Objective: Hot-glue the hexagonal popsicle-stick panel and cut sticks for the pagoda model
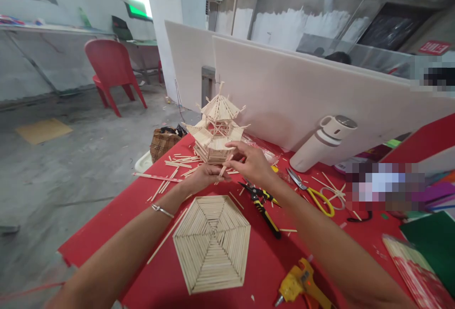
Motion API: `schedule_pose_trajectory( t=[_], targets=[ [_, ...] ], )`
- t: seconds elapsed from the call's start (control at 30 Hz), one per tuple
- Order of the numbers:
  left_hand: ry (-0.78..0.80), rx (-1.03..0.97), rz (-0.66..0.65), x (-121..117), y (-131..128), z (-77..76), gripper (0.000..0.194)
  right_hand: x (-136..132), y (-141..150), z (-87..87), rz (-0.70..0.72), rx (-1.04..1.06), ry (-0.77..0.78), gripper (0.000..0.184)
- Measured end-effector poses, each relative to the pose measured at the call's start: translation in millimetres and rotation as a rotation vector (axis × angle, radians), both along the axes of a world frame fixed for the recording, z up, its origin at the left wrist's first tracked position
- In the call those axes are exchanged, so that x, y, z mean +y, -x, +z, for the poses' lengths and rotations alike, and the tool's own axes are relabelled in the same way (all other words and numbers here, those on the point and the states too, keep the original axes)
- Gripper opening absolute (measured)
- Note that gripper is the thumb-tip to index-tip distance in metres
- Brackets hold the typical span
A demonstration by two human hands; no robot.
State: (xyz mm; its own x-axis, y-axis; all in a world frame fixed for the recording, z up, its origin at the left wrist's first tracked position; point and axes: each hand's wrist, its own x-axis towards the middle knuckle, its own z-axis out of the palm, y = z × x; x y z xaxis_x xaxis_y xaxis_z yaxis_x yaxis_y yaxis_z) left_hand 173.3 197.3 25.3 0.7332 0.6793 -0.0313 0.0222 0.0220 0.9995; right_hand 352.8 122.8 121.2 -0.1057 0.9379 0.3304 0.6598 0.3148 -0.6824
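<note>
My left hand (206, 177) is closed in a pinch on a short wooden stick piece (223, 170), just in front of a pagoda model (217, 131) made of thin sticks. My right hand (250, 161) meets it from the other side, its thumb and fingers closed at the upper end of the same piece. The fingers partly hide the piece, so I cannot tell if it is one stick or a few. Nearer to me, a flat heptagon-like panel of sticks (213, 261) lies between my forearms. Loose sticks (181, 162) are scattered left of the model.
Black-and-yellow pliers (265, 214) and yellow-handled scissors (318, 197) lie to the right. A yellow glue gun (296, 285) rests at the near right. A white flask (322, 143) stands tilted in view before a white board (277, 91). The red table's left edge drops to the floor.
</note>
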Motion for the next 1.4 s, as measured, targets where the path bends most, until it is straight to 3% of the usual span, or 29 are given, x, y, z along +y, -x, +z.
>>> schedule_pose_trajectory(
  t=[0.07,0.2,0.33,0.47,0.7,0.9,1.1,1.4],
  targets=[
    [-0.056,0.013,-0.038,2.1,5.0,-4.4,0.024,4.1,6.8,-11.0,0.028,0.131,0.038,0.024],
    [-0.108,0.019,-0.032,5.1,8.0,-13.3,0.026,6.9,17.3,-26.1,0.025,0.049,-0.005,0.011],
    [-0.134,0.024,0.002,5.1,4.2,-17.7,0.030,5.4,22.0,-29.0,-0.001,-0.009,-0.003,0.012],
    [-0.132,0.023,0.050,3.2,1.8,-19.8,0.034,5.7,22.5,-32.1,0.000,0.075,0.000,0.011],
    [-0.151,0.023,0.075,2.5,5.1,-23.6,0.024,6.4,20.6,-41.6,-0.039,0.088,0.013,0.016],
    [-0.152,0.032,0.086,2.8,6.1,-26.3,0.023,8.8,20.7,-48.2,-0.022,0.170,0.144,0.019],
    [-0.159,0.014,0.085,1.1,4.3,-22.7,0.022,7.2,22.9,-53.9,-0.072,-0.004,0.106,0.011],
    [-0.163,-0.055,0.086,2.1,2.7,-26.4,0.024,1.3,31.7,-56.1,-0.120,-0.031,0.042,0.013]
  ],
)
